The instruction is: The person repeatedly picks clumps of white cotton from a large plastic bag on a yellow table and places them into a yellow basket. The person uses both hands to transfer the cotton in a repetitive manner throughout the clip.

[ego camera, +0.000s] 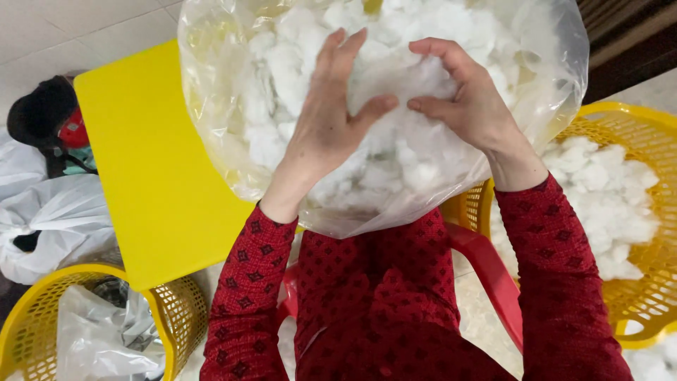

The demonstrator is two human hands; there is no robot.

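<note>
Cotton point(395, 92) fills clear bag point(557, 85) on yellow table point(151, 176), tiled floor point(63, 28).
</note>
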